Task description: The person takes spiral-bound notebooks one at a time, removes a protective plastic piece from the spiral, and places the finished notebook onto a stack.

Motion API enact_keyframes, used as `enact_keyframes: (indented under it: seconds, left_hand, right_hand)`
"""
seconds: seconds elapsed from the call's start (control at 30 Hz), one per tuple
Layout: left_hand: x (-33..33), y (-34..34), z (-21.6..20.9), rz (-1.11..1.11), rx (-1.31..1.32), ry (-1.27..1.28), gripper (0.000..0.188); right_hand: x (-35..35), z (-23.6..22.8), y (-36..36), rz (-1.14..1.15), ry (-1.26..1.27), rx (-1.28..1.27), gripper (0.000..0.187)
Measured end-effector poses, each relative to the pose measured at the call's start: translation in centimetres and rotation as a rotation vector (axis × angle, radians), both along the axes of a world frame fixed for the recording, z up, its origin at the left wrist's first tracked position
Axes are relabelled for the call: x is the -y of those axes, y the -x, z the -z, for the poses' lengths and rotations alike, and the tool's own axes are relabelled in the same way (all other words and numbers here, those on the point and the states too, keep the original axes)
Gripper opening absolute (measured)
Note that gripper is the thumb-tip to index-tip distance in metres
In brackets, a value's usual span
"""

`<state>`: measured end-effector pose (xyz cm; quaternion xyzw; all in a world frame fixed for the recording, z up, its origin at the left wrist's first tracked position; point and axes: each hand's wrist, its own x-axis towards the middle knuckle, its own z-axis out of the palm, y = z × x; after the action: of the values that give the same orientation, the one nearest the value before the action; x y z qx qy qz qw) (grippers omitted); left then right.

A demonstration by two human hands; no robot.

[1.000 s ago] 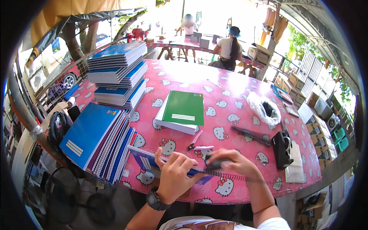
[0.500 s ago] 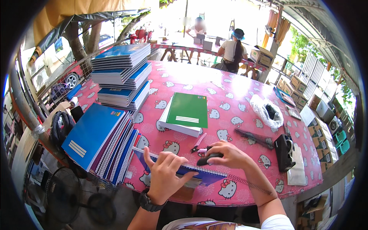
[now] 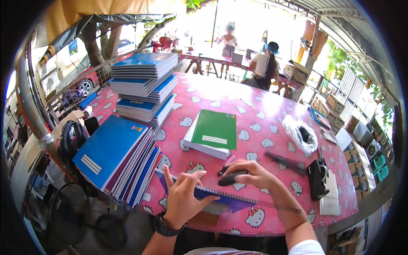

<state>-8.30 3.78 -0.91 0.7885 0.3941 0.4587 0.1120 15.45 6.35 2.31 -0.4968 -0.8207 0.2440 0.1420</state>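
A blue-purple notebook [image 3: 233,204] is tilted at the near table edge, its spiral-bound edge uppermost. My left hand [image 3: 185,191] grips it near that edge, thumb along the near cover, index finger raised. A loose dark wire coil [image 3: 280,207] runs out of the right end of the binding, towards my right forearm. My right hand [image 3: 248,173] is closed around a black rounded object [image 3: 227,180] just above the binding; its kind is unclear. Behind those fingers lie pink-handled pliers [image 3: 229,160], partly hidden. Farther off rests a green notebook [image 3: 214,127] on white pages.
Blue spiral notebooks stand in a tall stack [image 3: 144,61] and a leaning pile [image 3: 112,144] on the left. At right are loose black coils [image 3: 284,162], a white plastic bag [image 3: 299,134] and a black tape dispenser [image 3: 318,180]. Two people are at a far table.
The view has shifted slightly, so the table items sit lower and farther right. My right hand with the black object now covers more of the pliers; my left hand stays on the notebook.
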Motion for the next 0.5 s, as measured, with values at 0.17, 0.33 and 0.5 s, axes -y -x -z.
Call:
enact_keyframes:
  seconds: [0.17,0.33,0.5]
  left_hand:
    - [-0.8,1.1,0.9,0.051,-0.062,0.023,0.082]
    - [-3.1,3.9,4.4,0.010,0.690,0.071,0.071]
    - [-3.7,4.9,7.5,0.417,1.160,0.537,0.043]
  right_hand:
    - [-0.9,1.2,0.9,-0.115,-0.041,-0.034,0.041]
    - [0.1,1.6,2.6,-0.323,-0.022,-0.653,0.040]
    - [0.1,1.1,4.0,-0.328,-0.002,-0.629,0.040]
